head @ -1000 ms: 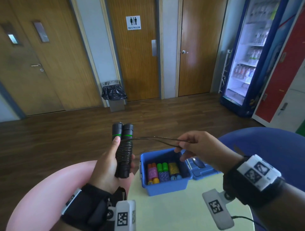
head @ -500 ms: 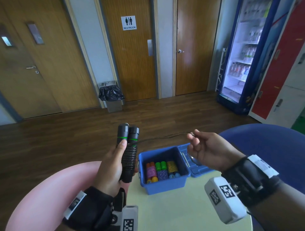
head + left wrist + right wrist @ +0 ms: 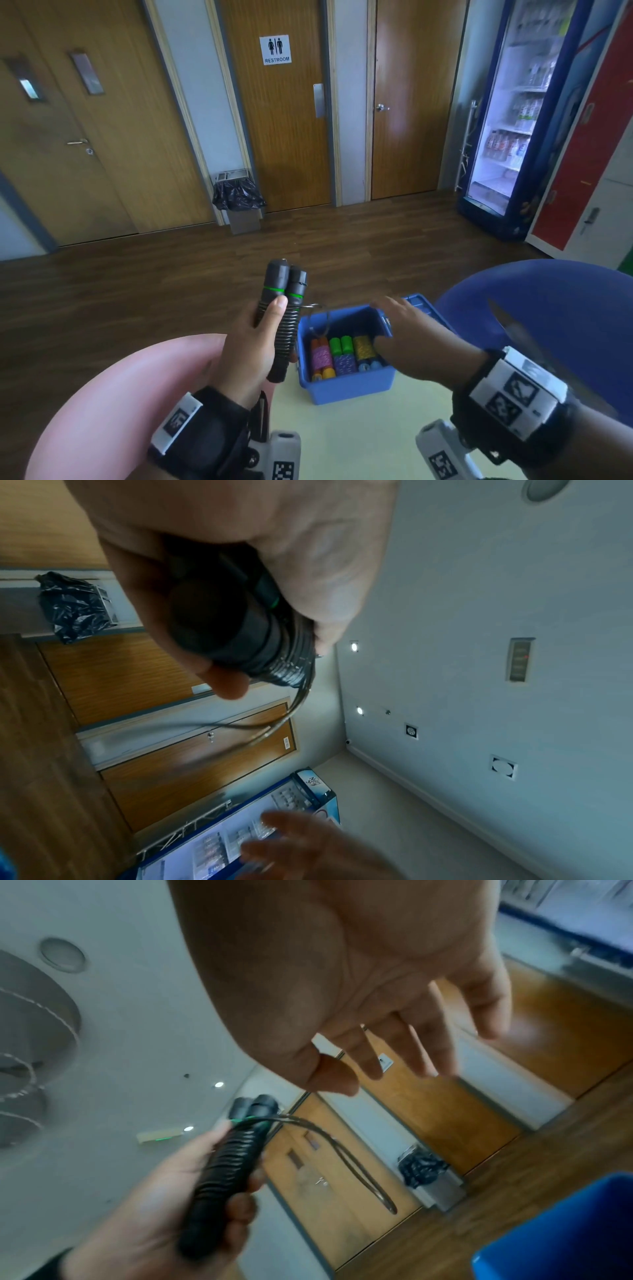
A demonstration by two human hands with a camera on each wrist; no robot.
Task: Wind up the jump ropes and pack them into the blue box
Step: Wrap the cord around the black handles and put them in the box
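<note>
The open blue plastic box (image 3: 346,387) sits on the pale round counter (image 3: 359,442), with wound colourful jump ropes (image 3: 342,356) inside. The left hand (image 3: 246,349) is left of it, the right hand (image 3: 407,329) over its right rim.

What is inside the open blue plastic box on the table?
The blue plastic box holds wound jump ropes with orange, green and blue handles, side by side. The right hand covers its right corner, so that part stays unseen.
</note>
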